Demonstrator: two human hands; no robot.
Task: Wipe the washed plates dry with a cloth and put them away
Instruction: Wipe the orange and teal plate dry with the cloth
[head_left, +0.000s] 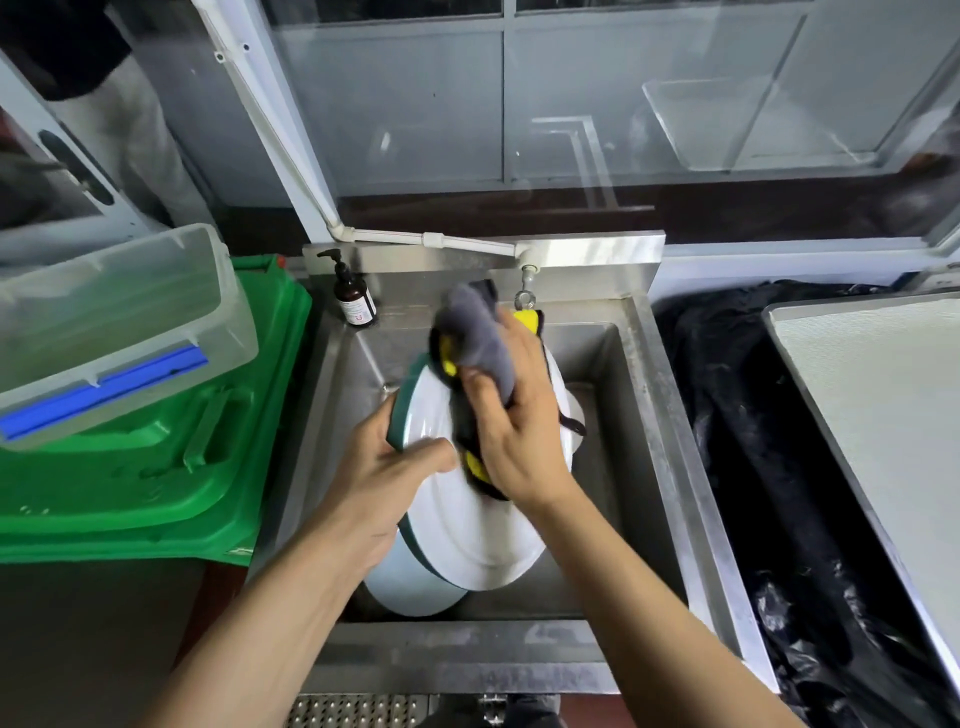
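A square stainless-steel sink (654, 441) fills the middle of the view, its deep basin set in a steel counter (467, 670) that runs along the near edge. To its left lies a bright green plastic bin lid (156, 467), and a clear plastic storage box with a blue clip (104, 332) rests tilted on top of it. To the right of the sink, crumpled black plastic sheeting (753, 467) lies beside a flat grey metal tray (883, 415) that runs off the frame edge.

Over the basin is a large white oval plate with a dark green rim (457, 519), held tilted, its white face turned up toward the camera. A second white plate (410, 592) shows just beneath its lower edge, inside the sink.

The left hand (384, 483) grips the oval plate by its left rim, the thumb lying across the white face and the fingers curled behind the green edge. The right hand (514, 431) presses a grey, black and yellow cloth (478, 338) against the upper part of the plate, its fingers curled round the bunched fabric; the cloth's loose grey end sticks up above the fingers, blurred.

At the sink's back left corner stands a small brown pump bottle with a white label (355, 297). A small metal tap spout (525, 288) hangs from a white pipe (431, 240) behind the cloth.
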